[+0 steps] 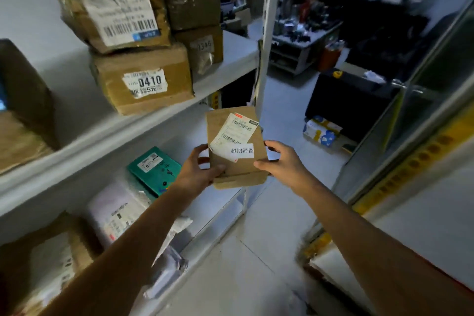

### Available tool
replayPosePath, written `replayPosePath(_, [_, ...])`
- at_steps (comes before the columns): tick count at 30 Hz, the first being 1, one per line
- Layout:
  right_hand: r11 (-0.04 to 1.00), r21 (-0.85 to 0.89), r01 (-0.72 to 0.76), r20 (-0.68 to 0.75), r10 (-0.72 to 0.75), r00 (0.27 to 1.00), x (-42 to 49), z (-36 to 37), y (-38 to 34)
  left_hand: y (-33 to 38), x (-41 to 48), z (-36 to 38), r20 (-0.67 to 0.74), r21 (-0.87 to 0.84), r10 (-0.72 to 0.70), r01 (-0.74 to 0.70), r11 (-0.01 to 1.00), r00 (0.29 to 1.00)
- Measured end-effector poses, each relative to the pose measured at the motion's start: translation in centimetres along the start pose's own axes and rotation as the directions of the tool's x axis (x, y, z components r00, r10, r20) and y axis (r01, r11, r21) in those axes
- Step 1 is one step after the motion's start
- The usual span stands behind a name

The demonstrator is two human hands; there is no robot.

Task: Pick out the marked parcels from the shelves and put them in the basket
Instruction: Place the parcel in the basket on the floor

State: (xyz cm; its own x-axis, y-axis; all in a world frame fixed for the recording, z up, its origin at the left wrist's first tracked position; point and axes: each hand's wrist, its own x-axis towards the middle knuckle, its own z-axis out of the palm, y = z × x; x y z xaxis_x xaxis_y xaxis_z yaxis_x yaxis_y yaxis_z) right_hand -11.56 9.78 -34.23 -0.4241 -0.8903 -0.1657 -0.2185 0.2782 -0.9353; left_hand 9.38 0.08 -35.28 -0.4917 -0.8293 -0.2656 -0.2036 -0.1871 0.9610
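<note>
while left hand (197,172) and right hand (282,164) grip parcel (220,123), white shelf (232,56) bears boxes (143,79).

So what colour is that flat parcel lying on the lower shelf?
The flat parcel is teal green with a white label, clearest in the head view.

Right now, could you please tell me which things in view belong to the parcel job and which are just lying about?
Job: brown parcel with a white sticker, held by the left hand and right hand; parcels still shelved, such as the 0410 box and green parcel. No basket in view.
Lying about: black case, blue-and-white pack and orange container, beyond the shelves.
</note>
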Motion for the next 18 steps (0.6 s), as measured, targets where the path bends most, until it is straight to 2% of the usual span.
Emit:
replayPosePath(4, [1.0, 0.021, 0.017, -0.159, -0.013, 0.987, -7.4, -0.1, -1.3, 2.0, -3.6, -0.1, 0.172, 0.038, 0.039, -0.046, 0.998, 0.984])
replayPosePath(9, [0.998, 0.069, 0.007, -0.369, 0.019, 0.929, -16.9, -2.3, -2.8, 4.7, -8.0, 3.7, 0.361, 0.03, 0.085, -0.103, 0.994, 0.929])
replayPosePath(14, [0.993, 0.094, -0.074, -0.548, 0.114, 0.828, -26.5, -6.3, -2.3, 5.7, -12.9, 10.2, 0.531, 0.032, 0.11, -0.15, 0.988, 0.84])
replayPosePath(18, [0.985, 0.135, -0.109, -0.671, 0.172, 0.722, -34.4, -9.2, -0.5, 5.8, -16.9, 16.6, 0.682, 0.053, 0.065, -0.138, 0.989, 0.729])
